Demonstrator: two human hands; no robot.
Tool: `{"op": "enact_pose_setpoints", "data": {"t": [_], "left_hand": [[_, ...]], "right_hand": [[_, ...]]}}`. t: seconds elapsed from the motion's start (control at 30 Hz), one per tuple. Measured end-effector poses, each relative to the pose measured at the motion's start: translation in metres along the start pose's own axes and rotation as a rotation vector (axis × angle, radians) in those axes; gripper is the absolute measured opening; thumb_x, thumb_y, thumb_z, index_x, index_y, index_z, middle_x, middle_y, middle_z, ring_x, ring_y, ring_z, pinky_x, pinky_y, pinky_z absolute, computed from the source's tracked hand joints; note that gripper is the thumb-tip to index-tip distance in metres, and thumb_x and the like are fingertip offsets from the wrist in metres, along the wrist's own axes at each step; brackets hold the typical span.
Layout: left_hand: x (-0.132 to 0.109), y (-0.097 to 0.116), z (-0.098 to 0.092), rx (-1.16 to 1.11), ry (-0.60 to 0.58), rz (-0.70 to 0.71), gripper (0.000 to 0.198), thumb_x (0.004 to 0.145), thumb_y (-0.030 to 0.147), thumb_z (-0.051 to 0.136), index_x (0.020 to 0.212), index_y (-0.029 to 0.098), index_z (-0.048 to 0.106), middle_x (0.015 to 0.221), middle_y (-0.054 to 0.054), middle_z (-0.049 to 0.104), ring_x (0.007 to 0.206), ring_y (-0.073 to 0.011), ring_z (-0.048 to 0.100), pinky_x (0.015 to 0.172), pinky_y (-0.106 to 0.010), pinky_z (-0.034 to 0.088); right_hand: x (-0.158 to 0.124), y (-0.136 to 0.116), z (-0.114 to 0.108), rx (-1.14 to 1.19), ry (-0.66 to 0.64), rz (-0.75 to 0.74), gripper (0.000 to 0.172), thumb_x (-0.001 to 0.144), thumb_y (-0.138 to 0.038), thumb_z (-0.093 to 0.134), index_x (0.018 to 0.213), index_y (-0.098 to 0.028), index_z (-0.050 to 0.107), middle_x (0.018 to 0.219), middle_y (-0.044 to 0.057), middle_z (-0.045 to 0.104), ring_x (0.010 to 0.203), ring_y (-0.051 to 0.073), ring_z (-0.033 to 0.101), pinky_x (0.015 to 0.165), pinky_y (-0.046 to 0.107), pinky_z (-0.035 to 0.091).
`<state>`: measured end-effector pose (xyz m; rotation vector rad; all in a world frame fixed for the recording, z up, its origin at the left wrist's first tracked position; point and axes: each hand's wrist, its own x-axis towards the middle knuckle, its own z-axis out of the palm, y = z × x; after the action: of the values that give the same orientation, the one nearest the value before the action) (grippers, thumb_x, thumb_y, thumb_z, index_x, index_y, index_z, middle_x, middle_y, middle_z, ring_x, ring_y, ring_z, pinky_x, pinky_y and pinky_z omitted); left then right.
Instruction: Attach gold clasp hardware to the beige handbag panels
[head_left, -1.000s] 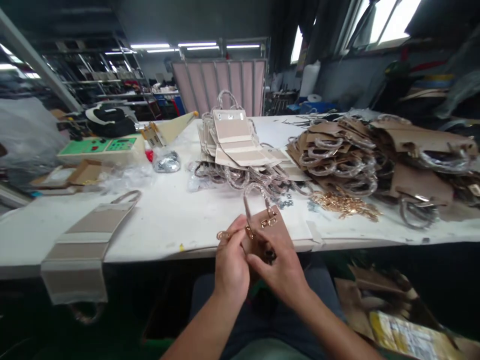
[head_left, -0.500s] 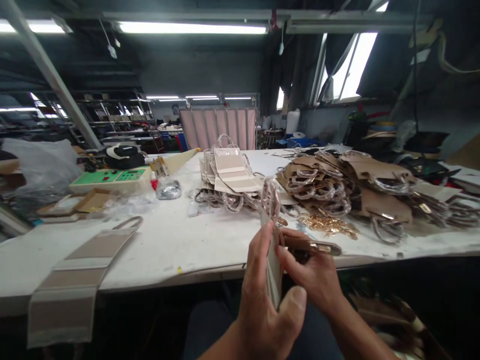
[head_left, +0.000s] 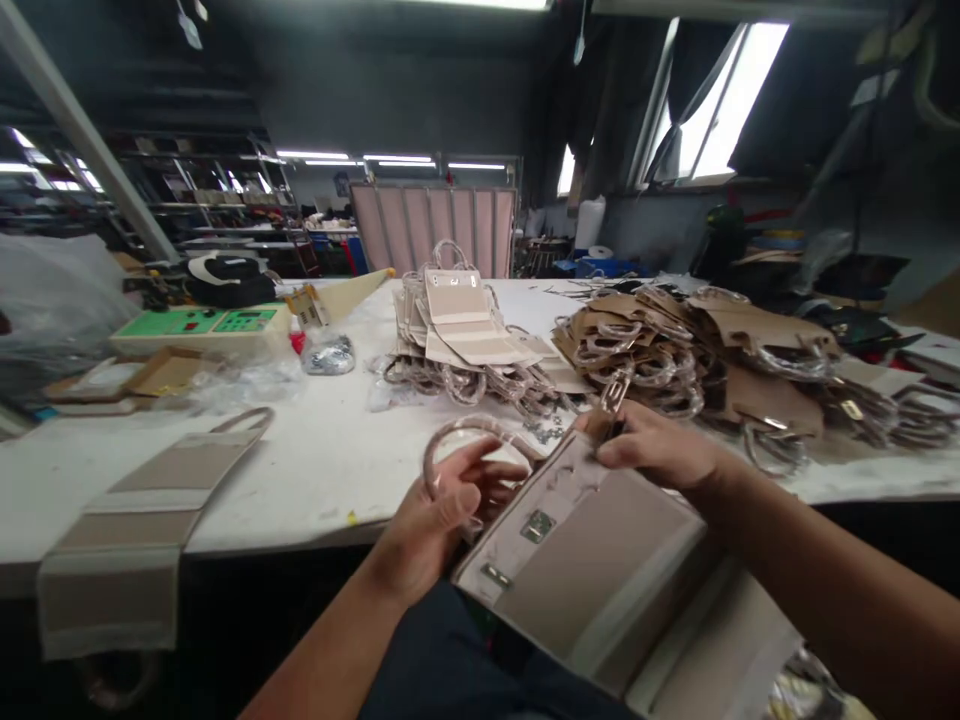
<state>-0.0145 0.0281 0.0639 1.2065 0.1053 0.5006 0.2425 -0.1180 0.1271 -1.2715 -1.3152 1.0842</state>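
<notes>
A beige bag panel (head_left: 592,550) with a plastic-wrapped handle (head_left: 480,428) is tilted over my lap, small metal fittings (head_left: 538,526) showing along its edge. Around its upper corner my right hand (head_left: 660,445) is closed, thumb on the near face. A strap end with a metal buckle (head_left: 616,390) sticks up beside those fingers. My left hand (head_left: 442,510) is at the handle loop, fingers apart and slightly curled; whether they press on the handle is hard to tell. Part of the panel's lower end is cut off by the frame.
On the white table (head_left: 315,480) are a pile of beige bag panels (head_left: 457,300) and a brown pile with wrapped handles (head_left: 645,340). Another panel (head_left: 150,500) hangs over the front edge at left. A green-topped machine (head_left: 202,325) and a cardboard tray (head_left: 169,372) stand behind it.
The bag panel has turned from edge-on to showing its inner face with the fittings. My left hand has moved left to the handle, and my right hand has moved up to the panel's corner.
</notes>
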Motion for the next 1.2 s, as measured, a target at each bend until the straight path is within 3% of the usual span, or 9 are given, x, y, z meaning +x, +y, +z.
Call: {"op": "enact_pose_setpoints", "data": {"t": [0.07,0.23,0.37,0.53,0.63,0.77,0.93,1.03,1.2], "left_hand": [[-0.012,-0.032,-0.009,-0.117,-0.025,-0.168,0.067,0.077,0.053,0.086,0.135,0.023,0.072,0.125,-0.016,0.076,0.108,-0.0328,0.075,0.09,-0.042,0.061],[-0.036,-0.105,-0.022,-0.07,0.138,-0.39,0.057,0.076,0.044,0.091,0.124,0.017,0.078,0.11,-0.013,0.081,0.097,-0.0291,0.077,0.087,-0.037,0.06],[-0.044,-0.146,-0.026,-0.2,0.234,-0.453,0.06,0.075,0.051,0.09,0.12,0.013,0.079,0.106,-0.016,0.081,0.089,-0.0285,0.077,0.083,-0.037,0.06],[-0.042,-0.181,-0.034,-0.295,0.495,-0.475,0.059,0.069,0.049,0.093,0.112,0.011,0.08,0.094,-0.013,0.081,0.076,-0.0221,0.074,0.073,-0.031,0.059],[-0.033,-0.193,-0.037,-0.29,0.624,-0.469,0.058,0.066,0.049,0.094,0.108,0.011,0.08,0.088,-0.011,0.081,0.072,-0.0216,0.073,0.07,-0.031,0.058],[-0.022,-0.201,-0.034,-0.265,0.692,-0.445,0.054,0.065,0.05,0.094,0.1,0.011,0.08,0.084,-0.01,0.08,0.073,-0.0213,0.072,0.07,-0.031,0.057],[-0.011,-0.198,-0.02,-0.266,0.783,-0.449,0.047,0.067,0.05,0.093,0.091,0.012,0.078,0.079,-0.008,0.079,0.066,-0.0182,0.069,0.064,-0.028,0.056],[-0.002,-0.194,-0.014,-0.315,0.821,-0.471,0.047,0.065,0.048,0.094,0.088,0.011,0.078,0.079,-0.009,0.079,0.066,-0.0194,0.07,0.064,-0.029,0.056],[0.011,-0.192,-0.011,-0.35,0.881,-0.504,0.046,0.061,0.047,0.096,0.082,0.011,0.077,0.074,-0.009,0.077,0.063,-0.019,0.069,0.062,-0.029,0.055]], "right_hand": [[0.013,0.021,-0.002,-0.085,-0.099,0.084,0.029,0.081,-0.043,0.073,0.091,-0.016,0.08,0.081,0.004,0.074,0.07,0.02,0.064,0.063,0.027,0.05],[0.047,0.076,-0.003,-0.2,-0.255,0.187,0.031,0.089,-0.041,0.064,0.096,-0.016,0.081,0.092,0.004,0.078,0.085,0.024,0.068,0.077,0.032,0.053],[0.076,0.113,-0.001,-0.275,-0.316,0.2,0.032,0.085,-0.042,0.067,0.093,-0.015,0.082,0.094,0.005,0.079,0.091,0.026,0.069,0.084,0.033,0.053],[0.108,0.152,0.0,-0.408,-0.278,0.313,0.028,0.083,-0.039,0.069,0.094,-0.017,0.082,0.093,0.004,0.079,0.089,0.025,0.07,0.08,0.032,0.051],[0.12,0.167,-0.003,-0.542,-0.199,0.374,0.025,0.082,-0.04,0.073,0.093,-0.019,0.08,0.087,0.001,0.077,0.082,0.022,0.069,0.074,0.03,0.048],[0.122,0.172,-0.01,-0.683,-0.037,0.328,0.028,0.083,-0.048,0.077,0.094,-0.022,0.081,0.077,-0.002,0.073,0.07,0.017,0.064,0.066,0.029,0.044],[0.092,0.151,0.003,-0.668,0.645,0.1,0.022,0.089,-0.044,0.077,0.085,-0.022,0.078,0.069,-0.001,0.069,0.063,0.017,0.06,0.063,0.03,0.045],[0.07,0.136,0.027,-0.326,0.807,-0.041,0.027,0.093,-0.041,0.076,0.074,-0.023,0.069,0.058,-0.003,0.057,0.052,0.015,0.052,0.051,0.029,0.041],[0.068,0.148,0.063,0.4,0.774,-0.236,0.04,0.094,-0.035,0.075,0.065,-0.023,0.051,0.055,-0.007,0.045,0.043,0.012,0.044,0.042,0.026,0.038]]}}
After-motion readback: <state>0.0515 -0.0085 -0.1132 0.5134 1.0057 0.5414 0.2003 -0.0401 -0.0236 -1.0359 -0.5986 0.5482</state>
